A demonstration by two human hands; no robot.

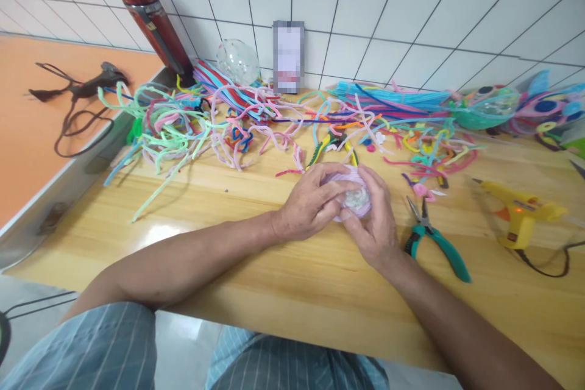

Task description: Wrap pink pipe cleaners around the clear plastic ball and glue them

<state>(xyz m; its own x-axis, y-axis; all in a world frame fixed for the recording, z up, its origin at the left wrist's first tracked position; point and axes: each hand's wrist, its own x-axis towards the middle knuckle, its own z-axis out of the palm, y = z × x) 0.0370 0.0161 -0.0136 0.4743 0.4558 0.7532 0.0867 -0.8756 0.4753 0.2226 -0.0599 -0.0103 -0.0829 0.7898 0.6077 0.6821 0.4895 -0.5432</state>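
Between my two hands is a round lilac coil of fuzzy stems (351, 195) with a clear, glittery middle. My left hand (311, 202) has its fingers wrapped over the coil's left side and top, with fingertips lying on it. Around the right side curve the fingers and thumb of my right hand (375, 219). Yellow-and-black pliers (323, 149) lie just beyond the hands, partly hidden. Green-handled pliers (439, 241) rest to the right of my right hand, jaws pointing away.
Colourful fuzzy stems (183, 128) spread along the tiled wall. A red thermos (153, 21), a phone (289, 56) and a clear ball (238, 62) stand at the back. At right is a yellow glue gun (521, 210); a black cable (68, 116) lies far left.
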